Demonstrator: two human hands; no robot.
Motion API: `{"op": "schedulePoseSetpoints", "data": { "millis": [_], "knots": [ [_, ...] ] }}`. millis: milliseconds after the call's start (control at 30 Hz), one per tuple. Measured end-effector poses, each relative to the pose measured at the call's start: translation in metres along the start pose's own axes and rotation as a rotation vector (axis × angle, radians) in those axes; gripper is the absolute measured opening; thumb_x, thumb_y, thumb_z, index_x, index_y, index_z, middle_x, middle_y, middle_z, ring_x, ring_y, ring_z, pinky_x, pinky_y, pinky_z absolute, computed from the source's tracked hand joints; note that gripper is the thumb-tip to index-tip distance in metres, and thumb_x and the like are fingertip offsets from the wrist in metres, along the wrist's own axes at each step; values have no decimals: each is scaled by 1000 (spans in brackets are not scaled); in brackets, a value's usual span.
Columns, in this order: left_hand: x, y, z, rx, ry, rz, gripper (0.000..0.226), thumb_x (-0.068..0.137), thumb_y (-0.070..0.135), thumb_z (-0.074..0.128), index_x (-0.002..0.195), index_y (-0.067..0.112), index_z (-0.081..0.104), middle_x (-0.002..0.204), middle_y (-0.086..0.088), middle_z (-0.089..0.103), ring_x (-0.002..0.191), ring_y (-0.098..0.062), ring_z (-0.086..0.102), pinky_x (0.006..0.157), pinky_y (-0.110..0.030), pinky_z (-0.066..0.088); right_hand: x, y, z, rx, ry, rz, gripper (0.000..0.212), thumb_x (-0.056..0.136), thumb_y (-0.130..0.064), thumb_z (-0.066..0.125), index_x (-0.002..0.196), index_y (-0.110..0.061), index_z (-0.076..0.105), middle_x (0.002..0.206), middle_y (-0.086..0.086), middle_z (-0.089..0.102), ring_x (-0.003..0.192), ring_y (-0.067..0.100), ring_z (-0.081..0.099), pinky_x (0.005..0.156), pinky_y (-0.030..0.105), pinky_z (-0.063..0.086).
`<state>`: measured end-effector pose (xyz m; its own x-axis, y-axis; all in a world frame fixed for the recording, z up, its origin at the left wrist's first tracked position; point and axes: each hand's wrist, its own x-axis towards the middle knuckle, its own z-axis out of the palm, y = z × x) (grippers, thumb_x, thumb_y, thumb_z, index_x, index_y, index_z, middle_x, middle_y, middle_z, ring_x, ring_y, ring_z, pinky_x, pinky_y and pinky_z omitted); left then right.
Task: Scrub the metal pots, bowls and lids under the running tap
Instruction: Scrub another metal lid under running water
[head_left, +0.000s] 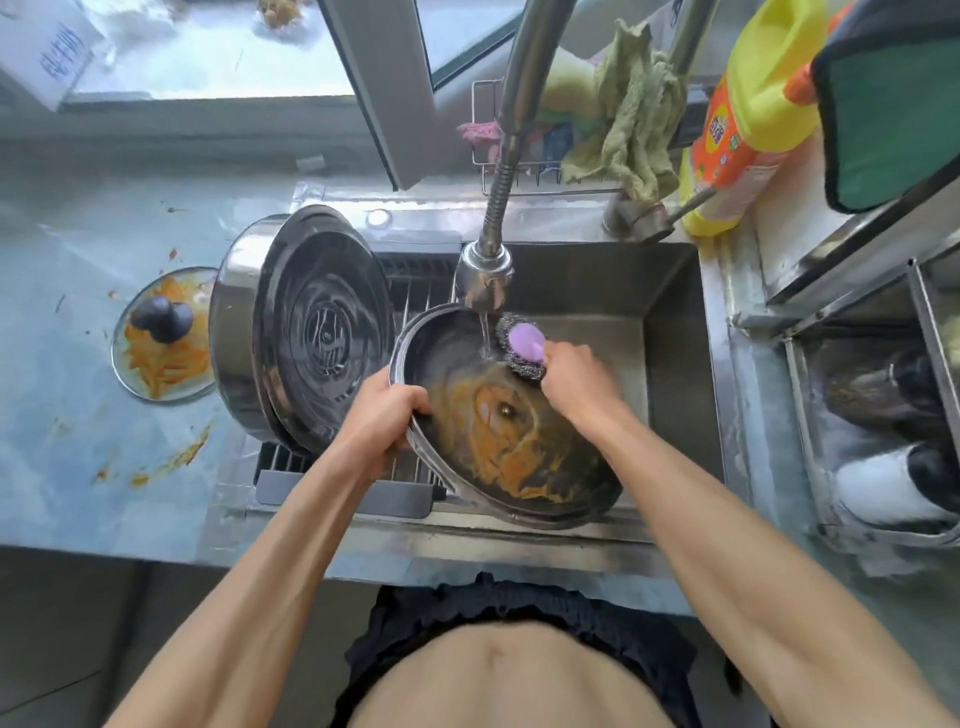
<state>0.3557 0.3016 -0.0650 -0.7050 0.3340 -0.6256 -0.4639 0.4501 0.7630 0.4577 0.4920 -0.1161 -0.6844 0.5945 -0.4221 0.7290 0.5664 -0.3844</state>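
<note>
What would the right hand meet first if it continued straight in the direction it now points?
Probably the water stream: the right hand points its steel-wool scrubber up-left, almost touching it. Depth is unclear.

Bright daylight from window up top; glare on worktop; edges bend, right hand blurred.

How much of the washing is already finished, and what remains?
Done: the pot on the rack looks clean. In hand: left hand holds the lid, still orange-smeared, under the tap; right hand scrubs with the scourer. Left: the glass lid, dirty on the counter.
</note>
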Motion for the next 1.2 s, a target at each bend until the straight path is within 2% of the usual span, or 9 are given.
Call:
{"op": "schedulePoseSetpoints", "data": {
  "millis": [67,133,300,400,533,667,800,1033,1200],
  "knots": [
    [-5,2,-1,13,-1,17,37,54,-1,54,90,9,54,80,-10,47,66,-26,43,56,-37,32,3,4,-1,13,-7,82,40,88,-5,37,120,-10,61,113,20,65,101,41,61,78,40,46],
    [-2,0,4,45,12,20,26,64,-7,54,85,9,54,73,-9,47,61,-22,44,51,-30,33,-9,-14,4,73,-21,-32,35,86,-5,41,110,-12,65,103,18,68,94,40,63,74,40,48],
    [5,-10,15,48,-28,44,8,84,6,65,87,10,60,75,-12,63,65,-24,61,64,-38,49,-12,-15,-1,132,-18,-67,23,90,-6,44,97,-17,64,95,16,68,86,37,62,63,34,39],
    [10,-9,21,82,-40,48,35,109,38,46,93,14,66,64,1,71,49,-10,65,43,-23,49,-27,-29,-2,143,-76,-160,26,92,-9,46,104,-21,67,95,11,69,86,35,64,66,35,47],
    [17,-9,27,55,-61,24,46,108,49,39,107,15,70,82,-5,78,61,-13,72,47,-26,53,-29,-25,-6,236,-143,-148,26,99,-18,46,102,-29,69,82,3,66,72,25,61,61,34,45],
    [15,-7,41,15,-111,2,47,108,49,38,110,12,68,73,1,76,57,-12,71,43,-26,52,-29,-23,-13,142,-93,-146,24,93,-12,45,98,-25,66,95,8,67,88,33,62,68,36,48],
    [19,-6,44,-64,-153,-42,54,106,54,38,120,12,68,99,-9,79,83,-24,77,56,-32,58,-32,-18,-24,115,-106,-165,19,90,-11,48,84,-27,56,82,4,62,76,31,54,64,31,39],
    [20,-4,46,-42,-142,6,44,107,48,44,116,12,69,99,-10,79,84,-27,76,63,-37,60,-38,-15,-17,146,-123,-190,18,94,-16,46,95,-22,63,87,7,64,81,34,59,67,37,49],
    [17,-7,33,-39,-101,56,23,94,32,63,103,11,68,94,-18,70,79,-34,66,71,-46,56,-3,34,-26,-12,-52,52,39,91,-11,43,124,-18,62,118,15,63,108,38,61,81,38,46]
  ]
}}
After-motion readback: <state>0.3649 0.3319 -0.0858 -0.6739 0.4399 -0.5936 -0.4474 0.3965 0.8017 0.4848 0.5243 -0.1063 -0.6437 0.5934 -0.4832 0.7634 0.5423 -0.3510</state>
